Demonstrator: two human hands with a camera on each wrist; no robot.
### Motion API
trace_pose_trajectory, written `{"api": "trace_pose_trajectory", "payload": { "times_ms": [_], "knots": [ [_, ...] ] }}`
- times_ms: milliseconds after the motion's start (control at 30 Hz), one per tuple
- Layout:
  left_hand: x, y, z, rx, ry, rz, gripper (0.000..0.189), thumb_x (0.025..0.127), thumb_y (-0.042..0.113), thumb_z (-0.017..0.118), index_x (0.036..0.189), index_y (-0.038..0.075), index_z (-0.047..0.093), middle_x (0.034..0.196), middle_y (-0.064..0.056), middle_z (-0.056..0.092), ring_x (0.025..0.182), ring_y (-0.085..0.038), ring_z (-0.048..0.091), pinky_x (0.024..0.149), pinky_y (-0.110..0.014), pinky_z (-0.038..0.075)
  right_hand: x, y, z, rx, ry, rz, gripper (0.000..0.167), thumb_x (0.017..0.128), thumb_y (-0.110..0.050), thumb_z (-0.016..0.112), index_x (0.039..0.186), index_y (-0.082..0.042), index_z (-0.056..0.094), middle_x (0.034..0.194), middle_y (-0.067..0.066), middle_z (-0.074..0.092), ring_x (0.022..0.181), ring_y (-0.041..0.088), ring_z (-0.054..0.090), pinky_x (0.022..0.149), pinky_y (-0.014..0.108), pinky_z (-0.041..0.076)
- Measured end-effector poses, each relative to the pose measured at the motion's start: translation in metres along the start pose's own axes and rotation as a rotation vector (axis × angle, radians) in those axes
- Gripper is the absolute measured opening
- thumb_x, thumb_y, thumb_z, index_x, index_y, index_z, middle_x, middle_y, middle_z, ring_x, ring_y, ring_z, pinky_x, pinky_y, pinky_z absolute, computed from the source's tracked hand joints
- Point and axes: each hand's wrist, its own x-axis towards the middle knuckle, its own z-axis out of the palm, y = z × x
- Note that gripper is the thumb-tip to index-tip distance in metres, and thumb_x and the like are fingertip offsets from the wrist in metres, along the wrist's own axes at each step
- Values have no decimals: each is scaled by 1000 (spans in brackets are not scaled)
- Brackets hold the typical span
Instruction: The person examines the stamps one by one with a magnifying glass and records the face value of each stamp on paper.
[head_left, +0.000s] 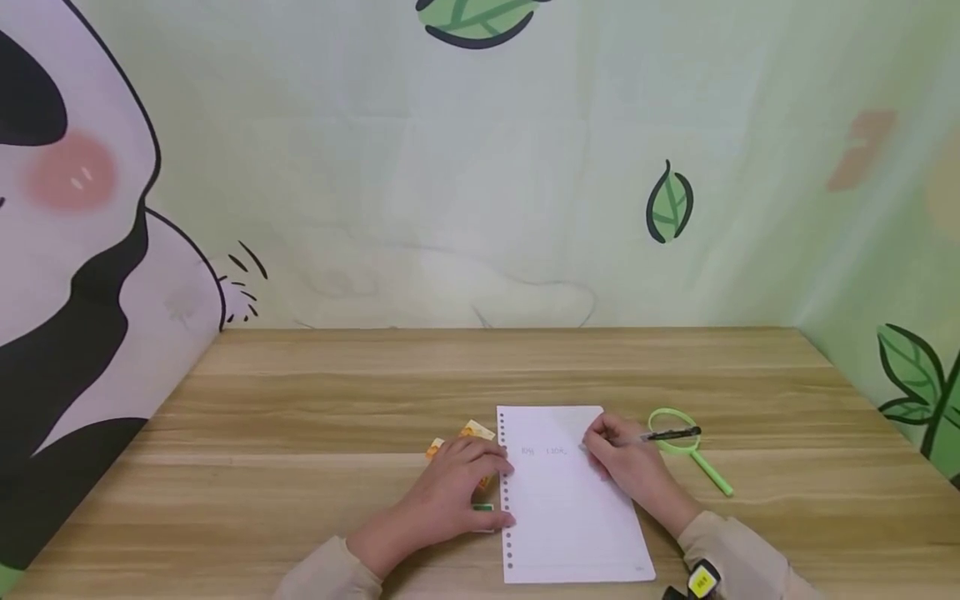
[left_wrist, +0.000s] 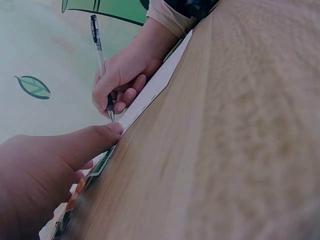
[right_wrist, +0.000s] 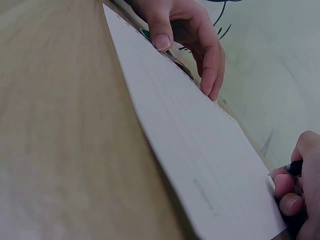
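A white sheet of paper (head_left: 573, 525) with punched holes down its left side lies on the table, with a few small written marks near its top. My right hand (head_left: 630, 462) pinches a pen (head_left: 671, 434) over the sheet's upper right; in the left wrist view the pen (left_wrist: 101, 62) stands nearly upright, tip down at the paper. My left hand (head_left: 453, 487) rests with spread, bent fingers along the holed edge, thumb (right_wrist: 162, 37) and fingertips touching the sheet. Orange-and-yellow cards or small packets (head_left: 477, 430) lie partly hidden beneath the left hand.
A light green magnifying glass (head_left: 712, 475) lies right of the paper, its ring partly behind the pen. A green-edged piece (head_left: 483, 507) shows by the left thumb. The wooden table (head_left: 337, 375) ends at a wall cloth (head_left: 337, 167) printed with a panda and leaves.
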Motion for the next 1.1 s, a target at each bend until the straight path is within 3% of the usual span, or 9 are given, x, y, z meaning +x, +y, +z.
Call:
{"api": "trace_pose_trajectory", "payload": {
  "times_ms": [467, 767, 1100],
  "knots": [
    [-1, 2, -2, -25, -13, -22, 49, 76, 47, 76, 115, 19, 64, 128, 4, 58, 125, -19, 48, 112, -46, 34, 2, 1, -1, -46, -27, -18, 13, 87, -5, 53, 73, -6, 55, 55, -1, 49, 48, 10, 45, 48, 20, 35],
    [0, 1, -1, -29, 10, 11, 48, 77, 46, 76, 112, 17, 65, 126, 1, 60, 123, -20, 50, 109, -47, 36, 0, 2, -2, -2, 14, 23, 12, 89, -7, 54, 78, -4, 56, 58, 1, 51, 49, 11, 48, 50, 22, 39],
    [1, 1, 0, -13, -11, -7, 49, 76, 48, 76, 114, 19, 65, 127, 3, 59, 124, -19, 49, 112, -45, 34, 0, 2, -3, 6, -2, 2, 12, 89, -6, 53, 77, -3, 54, 57, 2, 50, 47, 11, 48, 48, 22, 38]
  ]
}}
